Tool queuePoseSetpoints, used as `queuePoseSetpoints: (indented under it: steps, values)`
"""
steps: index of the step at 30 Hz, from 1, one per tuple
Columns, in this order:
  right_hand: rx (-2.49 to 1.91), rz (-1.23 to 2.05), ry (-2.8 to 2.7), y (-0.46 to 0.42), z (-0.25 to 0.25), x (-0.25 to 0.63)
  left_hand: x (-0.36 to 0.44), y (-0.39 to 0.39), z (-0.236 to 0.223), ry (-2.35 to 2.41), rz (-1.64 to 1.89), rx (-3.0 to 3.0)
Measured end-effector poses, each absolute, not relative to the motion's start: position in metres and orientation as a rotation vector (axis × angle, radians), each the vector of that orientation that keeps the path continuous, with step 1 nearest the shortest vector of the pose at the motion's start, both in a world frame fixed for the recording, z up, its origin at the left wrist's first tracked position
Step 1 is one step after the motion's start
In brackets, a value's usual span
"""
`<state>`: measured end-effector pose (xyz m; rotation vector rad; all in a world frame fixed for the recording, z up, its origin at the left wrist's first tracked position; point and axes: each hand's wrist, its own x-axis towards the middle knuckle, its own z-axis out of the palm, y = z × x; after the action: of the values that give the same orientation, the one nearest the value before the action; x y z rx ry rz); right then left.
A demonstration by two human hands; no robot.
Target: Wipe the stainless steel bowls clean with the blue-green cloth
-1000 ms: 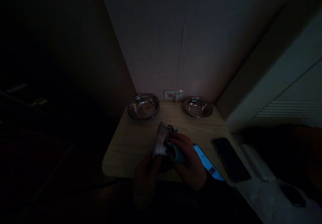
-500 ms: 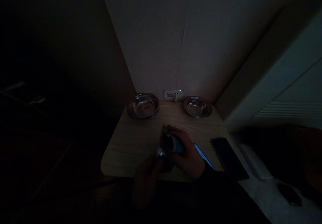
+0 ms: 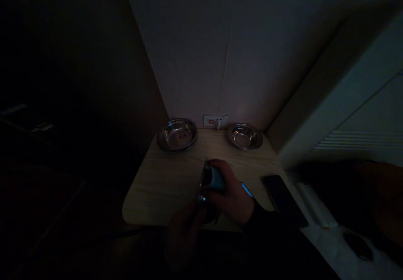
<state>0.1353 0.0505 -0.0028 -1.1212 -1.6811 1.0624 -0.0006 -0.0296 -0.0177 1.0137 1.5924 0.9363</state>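
Observation:
In the dim light, my left hand [image 3: 184, 229] is closed on the lower edge of a dark, shiny metal dish [image 3: 203, 197], which stands edge-on above the table's front. My right hand [image 3: 234, 196] curls round a teal-blue cloth [image 3: 217, 179] and presses it against the dish's right-hand face. Darkness and my fingers hide much of the dish, so its full shape is unclear. Behind my hands, steel bowls [image 3: 176, 136] rest at the table's back left, and another steel bowl [image 3: 244, 137] sits at the back right.
The pale wooden table [image 3: 151, 196] meets a wall with a socket panel [image 3: 215, 120] holding a plug. A dark phone [image 3: 283, 198] lies at the right edge. Partly under my right wrist is a lit blue screen [image 3: 247, 189]. A dark oval object [image 3: 358, 246] lies further right.
My right hand and the cloth have shifted slightly down along the dish. More of the lit screen is now covered by my right forearm. The view has moved slightly.

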Motion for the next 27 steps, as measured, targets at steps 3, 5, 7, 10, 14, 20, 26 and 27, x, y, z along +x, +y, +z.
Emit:
queuePoseSetpoints:
  steps: [3, 5, 7, 10, 14, 20, 26, 27]
  values:
    - [-1.14, 1.04, -1.665, 0.054, -0.003, 0.137, -0.001, -0.031, -0.018, 1.601, 0.92, 1.044]
    - [-1.226, 1.15, -1.622, 0.056, -0.002, 0.138, 0.0, -0.032, -0.017, 1.606, 0.932, 1.065]
    - [-1.235, 1.211, -1.613, 0.054, -0.001, 0.138, 0.0, -0.032, -0.017, 1.63, 0.917, 1.045]
    - [-1.113, 1.095, -1.675, 0.045, 0.0, 0.135, 0.0, -0.031, -0.016, 1.64, 0.895, 1.013]
    - [-1.179, 1.165, -1.568, 0.052, -0.005, 0.137, -0.001, -0.03, -0.017, 1.59, 0.925, 1.055]
    - [-1.14, 1.215, -1.406, 0.065, -0.01, 0.149, -0.005, -0.031, -0.019, 1.597, 1.018, 0.961]
    - [-1.085, 1.116, -1.449, 0.048, -0.014, 0.15, -0.007, -0.027, -0.018, 1.417, 1.287, 0.794]
    - [-1.066, 1.088, -1.474, 0.046, -0.015, 0.15, -0.007, -0.026, -0.018, 1.394, 1.316, 0.758]
